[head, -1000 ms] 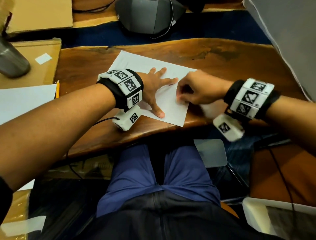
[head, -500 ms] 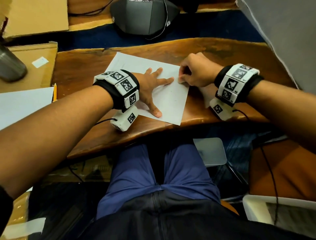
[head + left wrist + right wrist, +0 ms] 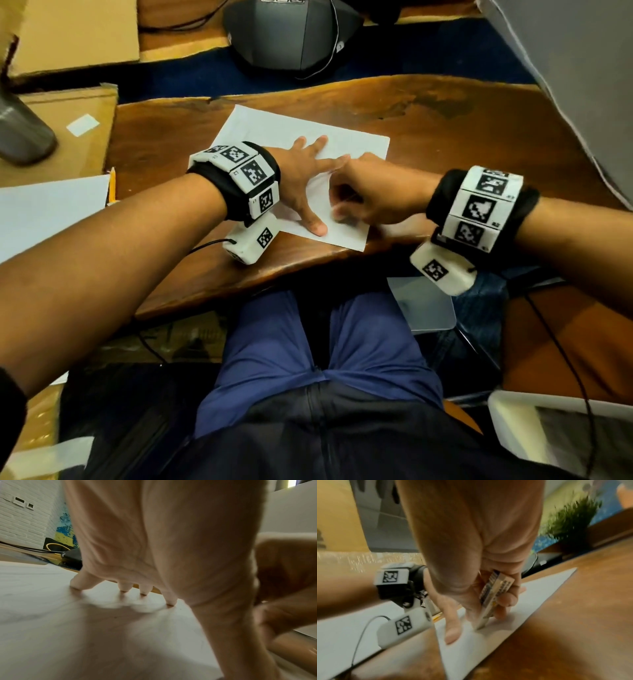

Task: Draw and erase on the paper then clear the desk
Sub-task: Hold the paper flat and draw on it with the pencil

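The left hand (image 3: 301, 178) lies spread on the white paper (image 3: 356, 144), its straight fingers (image 3: 124, 587) and thumb pressing the sheet flat on the wooden bench (image 3: 479, 144). The right hand (image 3: 373, 195) sits just right of it, touching the left forefinger, its fingers (image 3: 506, 600) curled round an eraser (image 3: 496, 592) in a printed sleeve, whose white tip meets the paper near the sheet's near edge. The head view hides the eraser under the knuckles; only the right wrist view shows it, along with a green plant (image 3: 570, 517) at the far end of the bench. The left wrist view shows the four fingertips planted on the paper. At the left edge of the head view a yellow pencil (image 3: 112, 186) lies beside another white sheet (image 3: 44, 212).
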